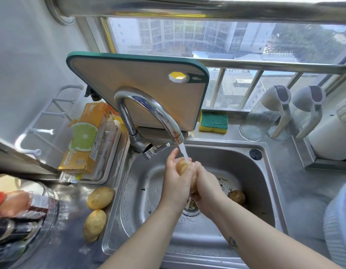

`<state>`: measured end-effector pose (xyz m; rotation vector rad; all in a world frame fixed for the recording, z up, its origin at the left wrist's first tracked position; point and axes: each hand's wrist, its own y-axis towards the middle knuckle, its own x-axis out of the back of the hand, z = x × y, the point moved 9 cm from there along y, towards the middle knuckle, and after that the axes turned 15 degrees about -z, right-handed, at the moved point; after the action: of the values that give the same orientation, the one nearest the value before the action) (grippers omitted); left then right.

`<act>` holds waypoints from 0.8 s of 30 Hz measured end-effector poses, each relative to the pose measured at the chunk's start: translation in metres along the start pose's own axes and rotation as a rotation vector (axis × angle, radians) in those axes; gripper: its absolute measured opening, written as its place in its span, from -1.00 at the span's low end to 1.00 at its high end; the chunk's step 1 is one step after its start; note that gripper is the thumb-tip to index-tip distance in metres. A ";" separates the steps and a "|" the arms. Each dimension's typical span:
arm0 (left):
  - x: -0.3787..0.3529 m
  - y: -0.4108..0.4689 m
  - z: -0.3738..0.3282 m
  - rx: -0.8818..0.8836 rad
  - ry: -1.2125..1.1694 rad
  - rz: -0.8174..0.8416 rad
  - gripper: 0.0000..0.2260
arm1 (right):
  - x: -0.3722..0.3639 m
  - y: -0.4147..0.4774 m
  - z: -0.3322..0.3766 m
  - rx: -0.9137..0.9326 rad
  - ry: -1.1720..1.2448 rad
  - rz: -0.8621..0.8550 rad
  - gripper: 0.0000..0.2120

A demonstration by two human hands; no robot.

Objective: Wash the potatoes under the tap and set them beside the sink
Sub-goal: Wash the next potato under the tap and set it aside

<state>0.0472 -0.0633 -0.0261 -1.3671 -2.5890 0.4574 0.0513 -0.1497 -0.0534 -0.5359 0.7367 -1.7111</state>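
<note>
Water runs from the curved chrome tap point(149, 111) onto a potato point(182, 166) held over the steel sink point(251, 171). My left hand point(175, 181) cups the potato from the left, and my right hand point(204, 183) grips it from the right. Most of that potato is hidden between the two hands. Another potato point(236, 197) lies in the basin to the right of the drain point(190, 207). Two potatoes point(100, 198) point(94, 225) lie on the wet counter just left of the sink.
A green-edged cutting board point(149, 88) leans behind the tap, a yellow-green sponge point(214, 122) beside it. Orange boxes point(86, 136) sit in a tray at the left. Two clear jugs point(265, 117) stand back right; a ribbed basin point(339, 220) sits at the right edge.
</note>
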 end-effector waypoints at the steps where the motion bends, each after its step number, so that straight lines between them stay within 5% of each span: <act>1: 0.003 0.004 0.000 0.013 -0.007 -0.056 -0.55 | -0.001 -0.003 0.001 0.028 -0.011 0.011 -0.70; 6: 0.009 0.020 0.008 0.119 -0.102 -0.219 -0.70 | -0.016 -0.014 0.006 0.139 0.001 0.197 -0.76; 10: 0.004 0.018 0.008 0.154 -0.147 -0.143 -0.67 | -0.016 -0.016 0.014 0.179 0.019 0.208 -0.80; 15: -0.013 -0.004 0.002 0.028 0.013 0.091 -0.61 | -0.005 0.006 -0.010 -0.131 0.214 -0.001 -0.74; 24: -0.011 -0.002 0.011 0.065 0.001 0.267 -0.61 | -0.010 0.009 -0.009 -0.314 0.309 0.136 -0.74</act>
<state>0.0489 -0.0756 -0.0354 -1.6964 -2.3760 0.5730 0.0534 -0.1396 -0.0661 -0.4255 1.2490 -1.5768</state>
